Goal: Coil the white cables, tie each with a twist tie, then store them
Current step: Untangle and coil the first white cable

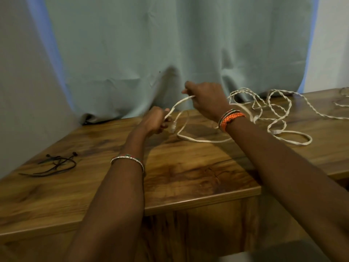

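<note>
A flat white cable trails in a loose loop over the wooden table. My left hand grips it near its plug end, which hangs just below the fist. My right hand pinches the same cable a short way along, held up above the table near the curtain. A twisted white cable lies tangled on the table to the right of my right wrist. Black twist ties lie in a small heap at the table's left.
A pale green curtain hangs right behind the table and bunches onto its back edge. More white cable shows at the far right edge. The table's front edge runs close below my forearms.
</note>
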